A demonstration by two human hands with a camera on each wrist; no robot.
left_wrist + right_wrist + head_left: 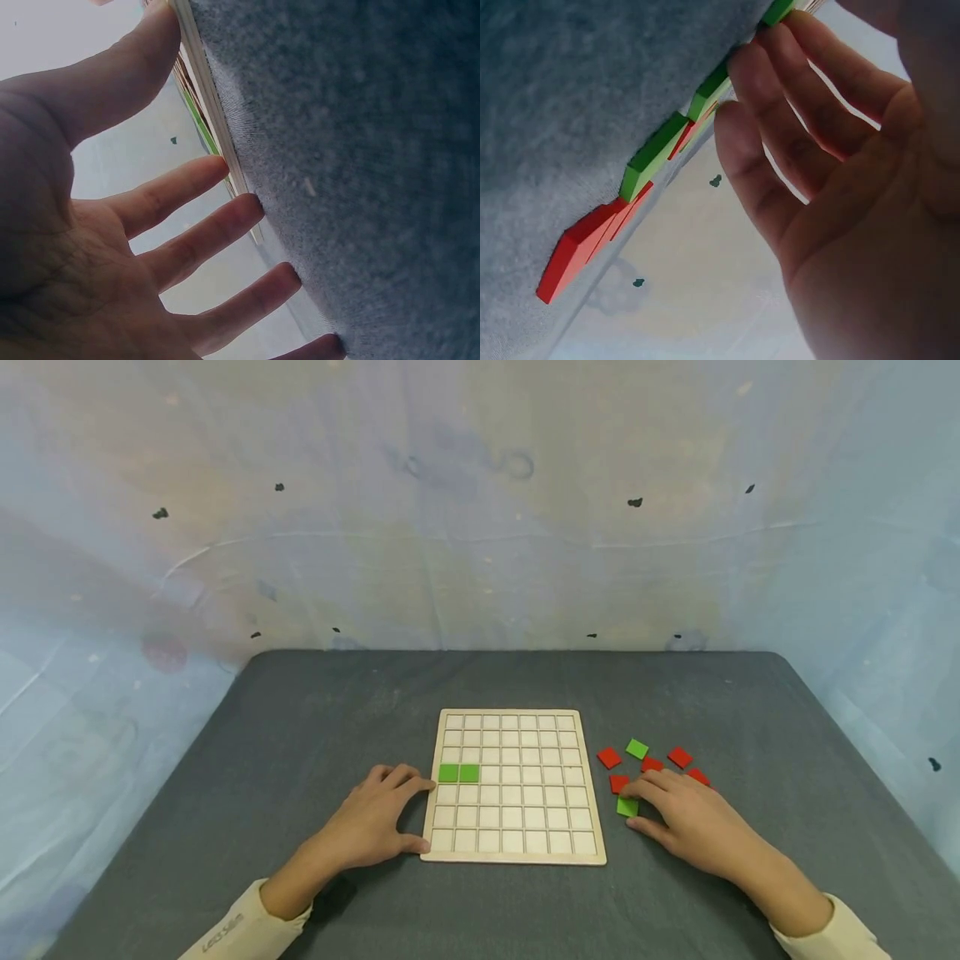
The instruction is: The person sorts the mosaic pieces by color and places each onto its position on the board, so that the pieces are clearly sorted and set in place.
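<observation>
A pale wooden grid board lies flat on the table, with two green square tiles side by side in its left cells. Beside it, my left hand touches the board's left edge with thumb and fingertips, the fingers spread and fairly straight in the left wrist view. My right hand is over the loose tiles to the right of the board. Its fingertips are right at a green tile, with the thumb apart from the other fingers. A red tile lies just beyond that tile. The palm hides part of the pile.
More loose tiles lie around the right hand: a red tile, a green tile and a red tile toward the back. Dark grey cloth covers the table. A pale patterned sheet hangs behind it and at both sides.
</observation>
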